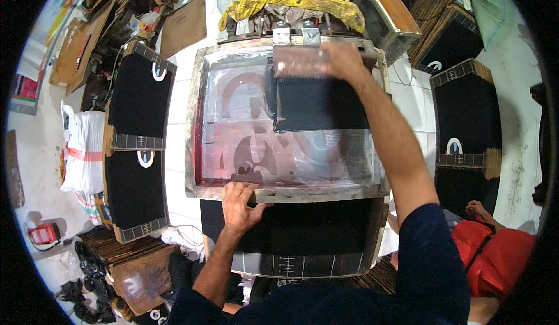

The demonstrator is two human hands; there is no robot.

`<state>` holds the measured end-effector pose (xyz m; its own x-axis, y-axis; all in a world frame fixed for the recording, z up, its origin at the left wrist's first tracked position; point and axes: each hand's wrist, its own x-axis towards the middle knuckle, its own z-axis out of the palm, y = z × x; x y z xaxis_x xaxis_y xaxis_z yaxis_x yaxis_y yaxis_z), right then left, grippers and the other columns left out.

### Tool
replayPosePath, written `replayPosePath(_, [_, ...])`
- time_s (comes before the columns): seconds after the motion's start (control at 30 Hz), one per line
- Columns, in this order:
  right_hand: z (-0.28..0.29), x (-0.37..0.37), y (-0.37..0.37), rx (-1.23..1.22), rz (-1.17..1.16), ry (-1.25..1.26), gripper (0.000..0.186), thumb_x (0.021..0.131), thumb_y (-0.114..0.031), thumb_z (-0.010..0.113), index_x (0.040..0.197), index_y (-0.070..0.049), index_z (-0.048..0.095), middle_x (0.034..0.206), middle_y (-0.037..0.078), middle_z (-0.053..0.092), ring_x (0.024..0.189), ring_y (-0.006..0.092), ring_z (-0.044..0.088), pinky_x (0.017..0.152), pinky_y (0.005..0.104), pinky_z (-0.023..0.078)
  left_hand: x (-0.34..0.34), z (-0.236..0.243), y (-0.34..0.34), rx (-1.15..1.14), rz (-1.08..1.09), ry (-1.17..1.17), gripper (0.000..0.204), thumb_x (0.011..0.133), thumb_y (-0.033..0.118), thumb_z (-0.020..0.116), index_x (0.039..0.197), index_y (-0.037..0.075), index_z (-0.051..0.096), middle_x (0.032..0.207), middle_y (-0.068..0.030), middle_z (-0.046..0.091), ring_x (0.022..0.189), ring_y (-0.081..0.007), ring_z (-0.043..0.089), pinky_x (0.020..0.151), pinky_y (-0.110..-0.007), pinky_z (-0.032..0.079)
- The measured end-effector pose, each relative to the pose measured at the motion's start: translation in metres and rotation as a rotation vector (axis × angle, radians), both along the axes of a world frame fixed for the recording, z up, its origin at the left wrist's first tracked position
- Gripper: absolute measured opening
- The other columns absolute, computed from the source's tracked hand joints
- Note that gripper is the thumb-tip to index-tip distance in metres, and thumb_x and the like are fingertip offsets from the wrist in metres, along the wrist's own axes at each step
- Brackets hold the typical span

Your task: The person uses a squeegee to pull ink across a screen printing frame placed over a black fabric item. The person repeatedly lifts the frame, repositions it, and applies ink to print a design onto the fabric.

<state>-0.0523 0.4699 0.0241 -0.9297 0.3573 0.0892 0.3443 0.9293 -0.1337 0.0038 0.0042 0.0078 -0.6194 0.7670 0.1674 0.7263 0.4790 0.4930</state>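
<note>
Left hand: hooked over grey rectangular wooden frame, likely steadying it. Right hand: clasping blurred brown oblong squeegee.

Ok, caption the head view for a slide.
Left hand on a screen frame's near edge, right hand gripping a brown squeegee.

White-tiled floor, scuffed pale wall at right, wood-topped cabinet at the far side.
</note>
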Motion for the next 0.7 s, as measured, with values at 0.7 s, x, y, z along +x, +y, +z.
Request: replayPosePath(0.7, [0.127, 0.178, -0.235, 0.114, -0.149, 0.772, 0.04, 0.101, -0.042, 0.066, 0.123, -0.009, 0.069, 0.115, 0.014, 0.066, 0.109, 0.0343, 0.064, 0.09, 0.0467, 0.051, -0.032, 0.175, 0.015, 0.124, -0.046, 0.259, 0.062, 0.073, 0.062, 0.084, 0.103, 0.008, 0.079, 0.097, -0.0097, 0.072, 0.103, -0.0294, 0.065, 0.096, -0.047, 0.037])
